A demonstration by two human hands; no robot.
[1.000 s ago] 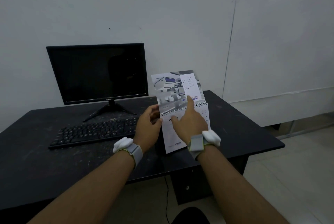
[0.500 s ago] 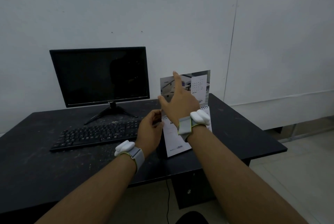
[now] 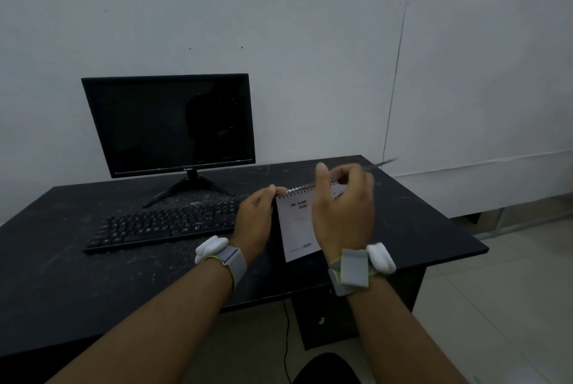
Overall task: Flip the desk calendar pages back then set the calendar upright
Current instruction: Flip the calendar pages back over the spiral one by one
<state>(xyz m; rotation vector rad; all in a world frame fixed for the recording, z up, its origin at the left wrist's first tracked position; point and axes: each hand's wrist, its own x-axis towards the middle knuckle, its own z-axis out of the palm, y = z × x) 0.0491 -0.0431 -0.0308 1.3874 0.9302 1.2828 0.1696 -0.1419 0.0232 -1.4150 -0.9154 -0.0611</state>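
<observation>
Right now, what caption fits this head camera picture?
Left hand steadies a desk calendar showing June while right hand flips a page back.

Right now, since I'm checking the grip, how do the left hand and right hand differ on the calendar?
The left hand pinches the calendar at its spiral-bound top left corner; the right hand is raised in front of it, carrying a page over the top. The left hand looks sharp, the right hand's page is blurred. Both wear grey wristbands.
</observation>
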